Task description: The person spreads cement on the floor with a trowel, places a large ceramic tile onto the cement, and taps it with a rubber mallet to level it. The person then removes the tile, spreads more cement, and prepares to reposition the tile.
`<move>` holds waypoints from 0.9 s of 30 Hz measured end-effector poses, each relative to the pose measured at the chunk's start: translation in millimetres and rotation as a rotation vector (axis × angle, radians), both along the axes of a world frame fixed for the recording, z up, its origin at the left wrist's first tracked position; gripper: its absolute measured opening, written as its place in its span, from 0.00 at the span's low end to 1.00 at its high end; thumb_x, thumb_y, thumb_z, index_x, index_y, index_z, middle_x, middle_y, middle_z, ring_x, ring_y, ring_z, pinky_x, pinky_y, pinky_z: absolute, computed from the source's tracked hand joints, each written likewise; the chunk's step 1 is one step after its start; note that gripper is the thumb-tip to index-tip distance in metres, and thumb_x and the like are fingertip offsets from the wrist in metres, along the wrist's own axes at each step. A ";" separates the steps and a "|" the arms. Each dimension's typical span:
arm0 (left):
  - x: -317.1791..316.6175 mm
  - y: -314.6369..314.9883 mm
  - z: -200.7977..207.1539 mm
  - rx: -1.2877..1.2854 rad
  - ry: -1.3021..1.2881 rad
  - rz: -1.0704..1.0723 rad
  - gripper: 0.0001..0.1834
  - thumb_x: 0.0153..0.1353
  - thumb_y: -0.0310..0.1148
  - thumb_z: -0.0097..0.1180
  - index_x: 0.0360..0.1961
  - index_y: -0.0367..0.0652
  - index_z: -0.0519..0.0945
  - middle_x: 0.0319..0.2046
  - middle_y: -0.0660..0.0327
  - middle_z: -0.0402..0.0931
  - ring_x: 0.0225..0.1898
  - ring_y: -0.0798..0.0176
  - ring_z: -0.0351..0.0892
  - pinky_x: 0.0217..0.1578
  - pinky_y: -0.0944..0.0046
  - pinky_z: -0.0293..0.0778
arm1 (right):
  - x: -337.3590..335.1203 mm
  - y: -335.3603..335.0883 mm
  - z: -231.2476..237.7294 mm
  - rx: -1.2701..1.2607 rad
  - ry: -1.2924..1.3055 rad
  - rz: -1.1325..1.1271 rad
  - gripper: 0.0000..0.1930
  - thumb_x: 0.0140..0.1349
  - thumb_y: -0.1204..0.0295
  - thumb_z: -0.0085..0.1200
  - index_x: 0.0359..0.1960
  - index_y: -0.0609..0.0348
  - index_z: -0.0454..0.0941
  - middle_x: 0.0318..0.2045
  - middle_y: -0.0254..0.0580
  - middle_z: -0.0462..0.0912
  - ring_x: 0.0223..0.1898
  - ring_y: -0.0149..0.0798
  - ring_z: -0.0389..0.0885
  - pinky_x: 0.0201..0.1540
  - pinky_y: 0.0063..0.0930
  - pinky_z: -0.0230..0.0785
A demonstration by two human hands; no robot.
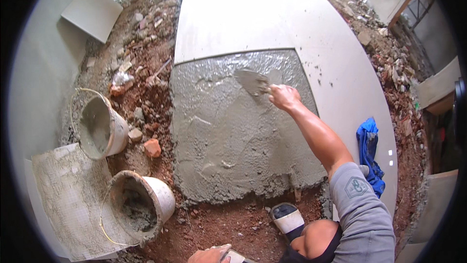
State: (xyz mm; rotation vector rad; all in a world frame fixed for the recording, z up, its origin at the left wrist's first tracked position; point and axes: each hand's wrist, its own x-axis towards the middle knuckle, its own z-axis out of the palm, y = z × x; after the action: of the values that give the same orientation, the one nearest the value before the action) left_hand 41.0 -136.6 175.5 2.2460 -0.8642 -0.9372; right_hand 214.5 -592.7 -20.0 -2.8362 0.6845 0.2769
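My right hand (284, 96) is closed round the handle of a pointed trowel (253, 82). The trowel's blade lies on the far part of a wet grey mortar bed (233, 131), whose surface is smoother and shinier toward the tiles and rough at the near edge. At the lower edge of the view, my left hand (208, 255) shows only in part, beside a white sandal; its fingers are mostly cut off, so I cannot tell whether it holds anything.
Large pale tiles (233, 15) border the mortar at the far and right sides. A blue cloth (368, 153) lies on the right tile. On the left stand two mortar-smeared buckets (160, 197) and a mortar-covered board (73, 185). Broken brick (152, 148) and rubble lie on red soil.
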 end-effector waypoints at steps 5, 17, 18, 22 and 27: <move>2.7 -0.8 1.9 0.032 0.009 -0.019 0.19 0.61 0.33 0.53 0.53 0.40 0.74 0.40 0.49 0.77 0.40 0.44 0.77 0.41 0.51 0.73 | -70.8 -35.5 -6.0 0.387 -0.052 -0.286 0.18 0.60 0.58 0.51 0.39 0.60 0.80 0.34 0.51 0.84 0.38 0.47 0.84 0.40 0.43 0.75; 1.2 -2.3 -5.4 0.017 -0.072 -0.017 0.18 0.63 0.32 0.52 0.54 0.44 0.74 0.41 0.50 0.77 0.40 0.44 0.77 0.40 0.51 0.73 | -146.9 -39.3 3.2 0.690 -0.144 -0.452 0.21 0.62 0.55 0.50 0.39 0.65 0.76 0.25 0.44 0.79 0.24 0.37 0.80 0.29 0.38 0.73; 0.9 -3.3 -5.5 0.015 -0.070 -0.028 0.18 0.63 0.32 0.52 0.54 0.44 0.74 0.41 0.50 0.77 0.40 0.44 0.77 0.40 0.51 0.73 | -143.6 -41.8 -0.6 0.661 -0.100 -0.510 0.21 0.62 0.55 0.50 0.40 0.65 0.76 0.26 0.45 0.79 0.24 0.38 0.81 0.29 0.38 0.73; 0.0 -5.0 -5.4 0.056 -0.056 -0.031 0.18 0.63 0.31 0.51 0.55 0.45 0.74 0.41 0.50 0.78 0.41 0.44 0.77 0.40 0.51 0.73 | -155.1 -17.3 -9.9 0.636 -0.047 -0.202 0.21 0.62 0.55 0.50 0.41 0.63 0.77 0.32 0.48 0.82 0.28 0.43 0.82 0.34 0.40 0.75; 3.6 -10.4 -6.0 0.124 -0.030 -0.010 0.18 0.64 0.32 0.50 0.55 0.45 0.74 0.42 0.51 0.78 0.42 0.44 0.78 0.42 0.52 0.73 | -158.5 -15.8 -9.9 0.139 0.155 -0.025 0.17 0.68 0.54 0.47 0.43 0.55 0.75 0.29 0.43 0.79 0.31 0.38 0.80 0.37 0.39 0.78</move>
State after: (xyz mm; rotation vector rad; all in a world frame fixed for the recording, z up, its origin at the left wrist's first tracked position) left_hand 44.6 -147.0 169.5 2.3682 -0.8523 -0.9878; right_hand 56.1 -608.5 -30.0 -2.6924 0.7006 0.5241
